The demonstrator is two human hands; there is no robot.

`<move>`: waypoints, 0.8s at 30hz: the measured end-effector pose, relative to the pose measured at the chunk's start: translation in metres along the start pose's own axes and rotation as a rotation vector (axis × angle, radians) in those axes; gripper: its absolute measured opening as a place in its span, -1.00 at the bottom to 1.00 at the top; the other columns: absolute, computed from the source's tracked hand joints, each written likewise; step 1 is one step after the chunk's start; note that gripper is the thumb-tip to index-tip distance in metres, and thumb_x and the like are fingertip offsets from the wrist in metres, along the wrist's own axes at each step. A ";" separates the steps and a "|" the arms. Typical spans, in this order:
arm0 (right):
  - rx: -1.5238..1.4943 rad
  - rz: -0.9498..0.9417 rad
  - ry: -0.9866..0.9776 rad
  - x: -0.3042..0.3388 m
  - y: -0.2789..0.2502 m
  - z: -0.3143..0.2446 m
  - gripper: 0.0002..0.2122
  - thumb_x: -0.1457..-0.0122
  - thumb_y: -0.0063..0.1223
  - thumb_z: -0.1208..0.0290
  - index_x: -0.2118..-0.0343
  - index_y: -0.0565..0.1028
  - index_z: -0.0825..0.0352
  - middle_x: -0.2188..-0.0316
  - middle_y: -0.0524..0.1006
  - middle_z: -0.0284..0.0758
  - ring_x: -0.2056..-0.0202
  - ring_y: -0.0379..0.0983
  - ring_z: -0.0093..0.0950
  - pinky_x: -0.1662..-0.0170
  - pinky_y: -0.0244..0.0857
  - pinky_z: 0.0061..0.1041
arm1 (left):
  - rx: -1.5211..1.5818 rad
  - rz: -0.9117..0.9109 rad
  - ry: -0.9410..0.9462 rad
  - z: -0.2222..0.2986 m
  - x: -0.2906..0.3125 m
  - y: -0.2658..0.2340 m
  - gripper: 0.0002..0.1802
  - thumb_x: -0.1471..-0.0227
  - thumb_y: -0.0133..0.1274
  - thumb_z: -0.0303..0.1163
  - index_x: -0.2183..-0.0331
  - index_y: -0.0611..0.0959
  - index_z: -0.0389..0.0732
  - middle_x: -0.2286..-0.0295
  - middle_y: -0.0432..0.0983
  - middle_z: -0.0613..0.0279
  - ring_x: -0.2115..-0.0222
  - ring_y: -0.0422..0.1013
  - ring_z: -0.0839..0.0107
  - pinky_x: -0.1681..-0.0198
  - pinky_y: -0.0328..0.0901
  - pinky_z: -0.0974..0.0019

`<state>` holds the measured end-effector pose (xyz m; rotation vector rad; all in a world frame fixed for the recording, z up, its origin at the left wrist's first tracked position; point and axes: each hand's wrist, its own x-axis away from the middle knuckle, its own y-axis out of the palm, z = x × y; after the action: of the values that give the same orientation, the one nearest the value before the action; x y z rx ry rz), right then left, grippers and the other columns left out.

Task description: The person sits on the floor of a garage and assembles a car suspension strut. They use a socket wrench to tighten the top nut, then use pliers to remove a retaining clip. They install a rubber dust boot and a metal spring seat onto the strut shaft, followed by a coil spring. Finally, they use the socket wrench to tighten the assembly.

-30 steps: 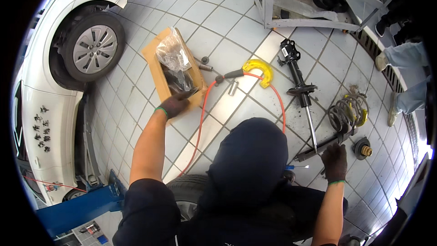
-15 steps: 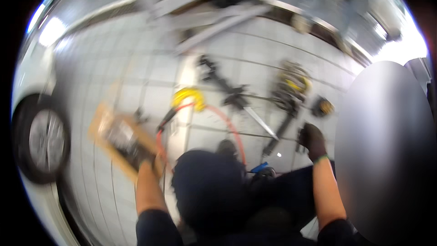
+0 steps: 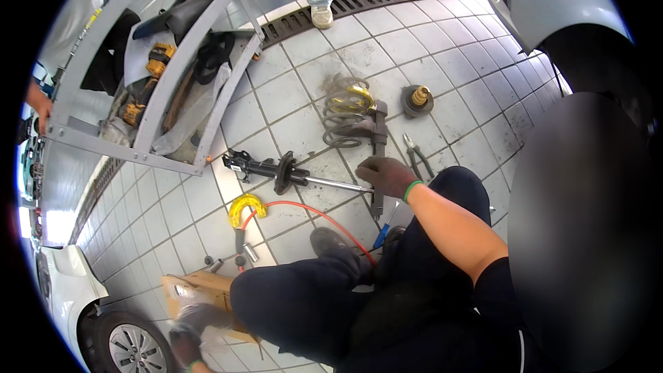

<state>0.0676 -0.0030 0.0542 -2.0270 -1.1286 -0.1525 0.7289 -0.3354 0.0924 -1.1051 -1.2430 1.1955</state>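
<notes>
My right hand (image 3: 390,178), in a dark glove, hangs loosely palm down over a dark metal bar (image 3: 380,131), fingers bent and seemingly empty. Whether it touches the bar is unclear. A black shock absorber (image 3: 282,172) lies to its left, its bright rod reaching under the hand. Beyond lies a coil spring (image 3: 347,114) with a yellow piece inside. At the lower left, my blurred left hand (image 3: 185,345) is closed on a dark part in clear plastic (image 3: 204,316), by an open cardboard box (image 3: 215,287). My knee hides some of the box.
Pliers (image 3: 416,155) and a round mount (image 3: 417,101) lie to the right. A yellow horseshoe-shaped piece (image 3: 246,210), red hose (image 3: 324,215) and blue-handled tool (image 3: 381,236) lie nearby. A grey cart (image 3: 166,159) holds power tools. Cars flank me; other people stand beyond.
The view has swung, and the cart now appears at the left. My right hand has moved left, over the dark bar. My left hand stays by the box, lower in view.
</notes>
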 end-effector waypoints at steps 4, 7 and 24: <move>0.038 -0.014 -0.101 0.023 -0.012 -0.016 -0.45 -0.35 0.23 -0.13 -0.15 0.69 0.27 -0.03 0.74 -0.08 -0.10 0.68 -0.11 -0.23 0.49 -0.18 | 0.280 0.195 0.227 0.103 0.003 -0.121 -0.53 -0.21 0.17 -0.16 -0.06 0.67 -0.23 0.13 0.68 -0.09 0.07 0.54 0.02 -0.02 0.45 -0.01; 0.024 0.104 -0.433 0.059 -0.019 -0.064 -0.31 -0.21 0.36 -0.15 -0.25 0.58 0.29 -0.15 0.65 -0.05 -0.20 0.59 -0.09 -0.31 0.42 -0.17 | 0.482 0.228 0.446 0.198 0.038 -0.185 -0.59 -0.19 0.16 -0.23 0.00 0.68 -0.26 0.20 0.66 -0.03 0.15 0.52 0.13 0.04 0.44 0.05; -0.436 0.315 -0.582 0.153 -0.019 -0.075 0.06 0.14 0.77 0.07 -0.46 0.38 0.24 -0.28 0.56 -0.10 -0.31 0.55 -0.13 -0.38 0.46 -0.17 | 0.927 -0.745 0.838 0.438 0.239 -0.142 -0.54 -0.22 0.23 -0.31 -0.07 0.72 -0.37 0.31 0.63 0.21 0.30 0.53 0.48 0.23 0.44 0.32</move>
<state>0.1635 0.0526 0.1855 -2.7163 -1.1608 0.4124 0.2886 -0.1252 0.2697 -0.2815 -0.2716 0.4852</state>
